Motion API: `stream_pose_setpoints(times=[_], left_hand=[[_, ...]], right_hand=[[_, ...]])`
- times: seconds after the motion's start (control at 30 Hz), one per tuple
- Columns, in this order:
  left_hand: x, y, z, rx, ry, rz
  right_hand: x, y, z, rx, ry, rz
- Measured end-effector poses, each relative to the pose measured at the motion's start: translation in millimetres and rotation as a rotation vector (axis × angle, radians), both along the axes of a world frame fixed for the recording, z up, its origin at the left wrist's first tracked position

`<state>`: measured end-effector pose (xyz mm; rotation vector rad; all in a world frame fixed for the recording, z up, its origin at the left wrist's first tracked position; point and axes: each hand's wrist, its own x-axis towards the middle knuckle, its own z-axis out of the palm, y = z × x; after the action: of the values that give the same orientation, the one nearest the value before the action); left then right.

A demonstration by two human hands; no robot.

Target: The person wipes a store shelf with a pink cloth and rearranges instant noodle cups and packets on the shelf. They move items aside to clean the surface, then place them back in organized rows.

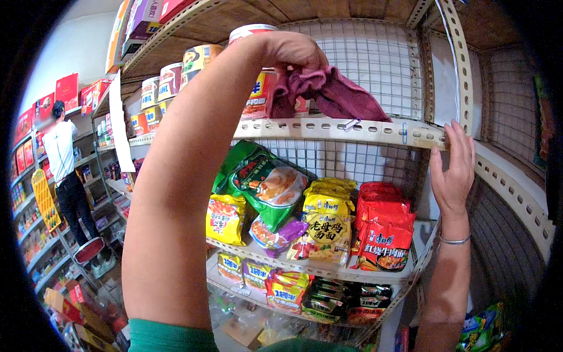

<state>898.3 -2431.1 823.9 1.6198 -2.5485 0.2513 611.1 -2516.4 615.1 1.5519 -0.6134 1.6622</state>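
My left hand (pixel 299 50) is raised at the upper middle, closed on a crumpled maroon cloth (pixel 347 97). The cloth hangs over the front edge of an upper shelf, against its perforated metal beam (pixel 316 130). Behind my left hand and forearm stand instant noodle cups, partly hidden. My right hand (pixel 455 169), with a silver bracelet on its wrist, rests its fingers at the right end of the beam, by the corner post. It holds nothing. Below the beam lie a green noodle packet (pixel 277 185), yellow packets (pixel 325 233) and red packets (pixel 387 237).
Stacked noodle cups (pixel 169 81) stand on the upper shelf at left. A lower shelf (pixel 246 295) holds more noodle packets. Wire mesh (pixel 369 66) backs the rack. Further left, a person (pixel 61 149) in a white shirt stands raised at other shelves; boxes (pixel 66 303) lie below.
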Motion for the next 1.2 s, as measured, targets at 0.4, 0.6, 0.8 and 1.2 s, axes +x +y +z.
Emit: stream_pose_setpoints(times=[0.4,0.6,0.8,1.2], left_hand=[[59.5,65.7,-21.3,0.211,0.878,-0.34],[88.0,65.8,-43.0,0.097,1.115,-0.482],[75.5,88.8,-109.2,0.296,1.247,-0.684],[34.3,99.5,-213.9,-0.402,0.402,-0.528]], right_hand=[[76.8,82.7,17.5,0.108,0.088,0.387],[125.0,119.4,20.6,0.455,0.111,0.881],[171.5,137.1,-32.8,1.059,0.152,1.601],[149.4,140.2,-73.3,0.97,-0.504,1.782]])
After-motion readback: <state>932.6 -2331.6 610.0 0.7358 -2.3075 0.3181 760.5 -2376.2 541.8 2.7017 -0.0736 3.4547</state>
